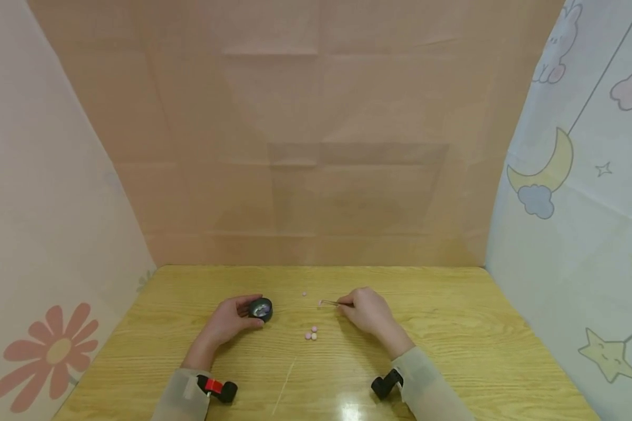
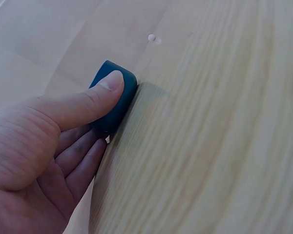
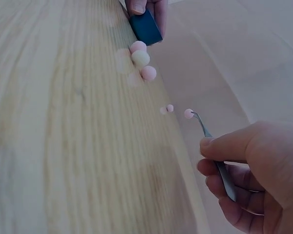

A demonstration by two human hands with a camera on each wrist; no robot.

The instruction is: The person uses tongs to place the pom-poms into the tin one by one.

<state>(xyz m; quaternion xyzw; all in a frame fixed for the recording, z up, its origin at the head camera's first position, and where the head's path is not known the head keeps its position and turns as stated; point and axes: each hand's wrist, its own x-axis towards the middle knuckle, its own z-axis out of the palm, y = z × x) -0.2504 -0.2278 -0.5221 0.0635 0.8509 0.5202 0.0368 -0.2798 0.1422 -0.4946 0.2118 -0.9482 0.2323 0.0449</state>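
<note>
My left hand (image 1: 230, 318) grips a small dark, round-topped container (image 1: 260, 309) standing on the table, thumb on its near side. From the side, in the left wrist view, its wall (image 2: 118, 108) looks dark teal; its top shows a shiny inner part. My right hand (image 1: 370, 311) holds metal tweezers (image 3: 226, 180) with a bent tip, between thumb and fingers. A small pink ball (image 3: 188, 113) is pinched at the tip, above the table. Another small pink ball (image 1: 304, 294) lies on the table between the hands, towards the back.
Three larger balls sit close together nearer the front: two pink ones (image 1: 308, 336) and a cream one (image 1: 313, 337). The wooden table (image 1: 442, 362) ends at a brown backdrop (image 1: 347, 193). Printed cloth walls (image 1: 584, 234) stand on both sides.
</note>
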